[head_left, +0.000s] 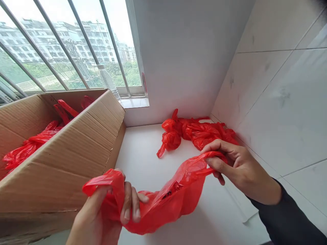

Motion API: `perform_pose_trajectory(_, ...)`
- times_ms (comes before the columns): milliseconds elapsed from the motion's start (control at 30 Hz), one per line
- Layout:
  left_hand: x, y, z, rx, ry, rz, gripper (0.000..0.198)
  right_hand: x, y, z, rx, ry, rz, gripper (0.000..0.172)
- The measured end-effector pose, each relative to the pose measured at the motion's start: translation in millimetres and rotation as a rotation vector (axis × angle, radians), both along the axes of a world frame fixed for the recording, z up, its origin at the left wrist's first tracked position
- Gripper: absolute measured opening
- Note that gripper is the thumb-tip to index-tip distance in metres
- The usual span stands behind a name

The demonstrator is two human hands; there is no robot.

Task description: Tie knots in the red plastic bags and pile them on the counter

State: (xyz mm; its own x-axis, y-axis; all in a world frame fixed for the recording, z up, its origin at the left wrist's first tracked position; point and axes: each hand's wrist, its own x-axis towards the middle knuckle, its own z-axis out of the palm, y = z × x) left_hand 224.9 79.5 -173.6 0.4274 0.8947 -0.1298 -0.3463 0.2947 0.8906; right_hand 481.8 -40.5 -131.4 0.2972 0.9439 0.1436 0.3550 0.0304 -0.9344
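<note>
A thin red plastic bag is stretched between my two hands above the white tabletop. My left hand grips its left end, with fingers wrapped round the gathered plastic and a flap sticking out past the thumb. At the other end, my right hand pinches the bag's edge between thumb and fingers. Dark printing shows on the bag near its middle, where the plastic sags and folds. Whether anything lies inside it I cannot tell.
To the left stands an open cardboard box with bunched red bags inside. More crumpled red bags lie at the back of the white tabletop, against the wall. A clear plastic bottle stands by the barred window. Tiled wall bounds the right.
</note>
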Motion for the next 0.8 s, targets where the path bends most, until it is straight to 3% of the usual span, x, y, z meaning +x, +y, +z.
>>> perform_pose_trajectory(100,31,-4,5.4,-0.031,0.034,-0.085,0.046,-25,8,1.1,0.046,0.044,0.135,0.013)
perform_pose_trajectory(233,59,-10,1.7,0.102,0.157,-0.236,0.024,-50,22,-1.1,0.048,-0.064,0.252,0.043)
perform_pose_trajectory(333,62,-13,1.5,0.180,0.131,-0.393,0.030,-54,31,-2.4,0.088,-0.158,0.289,0.023)
perform_pose_trajectory(433,50,-14,6.8,0.217,0.142,-0.465,0.030,-48,35,-3.3,0.117,-0.153,0.217,0.009)
perform_pose_trajectory(533,39,-12,10.9,0.263,0.176,-0.447,0.027,-40,34,-4.0,0.081,-0.053,0.190,0.014)
perform_pose_trajectory(700,41,-7,0.6,0.069,0.130,-0.302,0.033,-41,34,2.0,0.101,0.058,0.136,0.016)
perform_pose_trajectory(800,49,-13,-7.5,0.253,0.150,-0.207,0.037,-51,34,6.8,0.143,0.038,0.108,0.010)
